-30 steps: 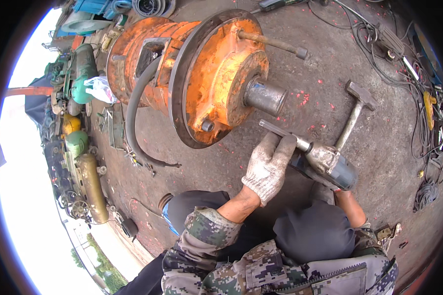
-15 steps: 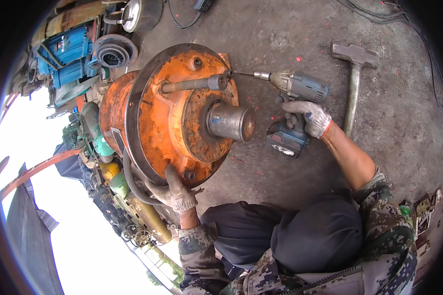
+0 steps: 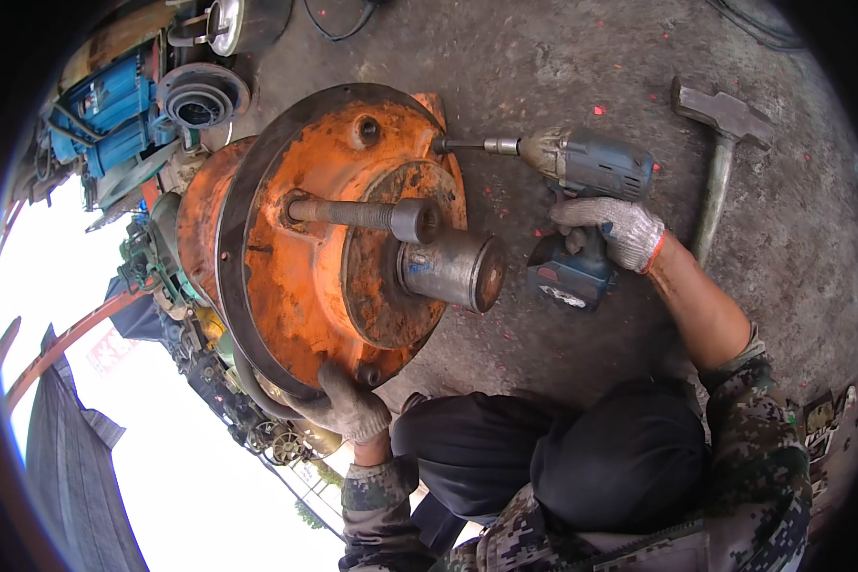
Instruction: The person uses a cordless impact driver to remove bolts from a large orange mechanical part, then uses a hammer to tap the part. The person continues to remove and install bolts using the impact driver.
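Note:
A rusty orange machine housing (image 3: 286,315) with a dark round flange lies on its side in front of me. Its steel shaft end (image 3: 448,274) points right, and a long socket-head bolt (image 3: 343,214) sticks out of its face. My left hand (image 3: 348,405), in a knit glove, is curled over the flange's lower edge, thumb on the orange face. Gripped in my gloved right hand (image 3: 615,229) is a blue-and-grey cordless impact driver (image 3: 596,167). Its long thin bit reaches left to a dark bolt head or hole at the housing's upper right edge; the exact contact is unclear.
A sledgehammer (image 3: 725,119) lies on the concrete floor (image 3: 543,67) at the right. Blue machinery (image 3: 110,114) and a stepped round metal part (image 3: 200,103) stand at the upper left. Black cables (image 3: 758,29) run along the far right. My knees (image 3: 620,453) are close below the driver.
My view has shifted, so the housing looks larger and its bolt and shaft sit lower. The hammer appears farther right. Both hands keep their holds, and the bit still reaches the housing's edge.

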Demonstrator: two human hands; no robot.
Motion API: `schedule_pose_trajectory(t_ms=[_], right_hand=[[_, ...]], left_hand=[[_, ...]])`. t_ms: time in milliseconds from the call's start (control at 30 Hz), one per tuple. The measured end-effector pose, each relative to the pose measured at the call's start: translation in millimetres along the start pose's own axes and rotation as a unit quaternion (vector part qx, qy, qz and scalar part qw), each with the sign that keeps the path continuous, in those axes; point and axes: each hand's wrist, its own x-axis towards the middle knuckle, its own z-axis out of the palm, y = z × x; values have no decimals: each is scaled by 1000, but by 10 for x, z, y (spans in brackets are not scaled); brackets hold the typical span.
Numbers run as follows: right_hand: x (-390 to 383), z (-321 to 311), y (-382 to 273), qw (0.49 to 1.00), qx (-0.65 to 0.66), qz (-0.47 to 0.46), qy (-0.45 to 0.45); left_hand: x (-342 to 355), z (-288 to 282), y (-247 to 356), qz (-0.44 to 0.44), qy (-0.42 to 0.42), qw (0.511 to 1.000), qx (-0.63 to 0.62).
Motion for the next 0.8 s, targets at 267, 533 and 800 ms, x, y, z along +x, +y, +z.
schedule_pose_trajectory(t_ms=[267, 533, 800], right_hand=[[-44, 116, 12, 984, 162, 68, -3], [92, -153, 221, 995, 97, 7, -23], [133, -223, 223, 996, 82, -9, -31]], left_hand=[[-18, -82, -240, 43, 35, 992, 116], [-30, -36, -179, 43, 57, 992, 104], [-43, -48, -188, 40, 67, 991, 112]])
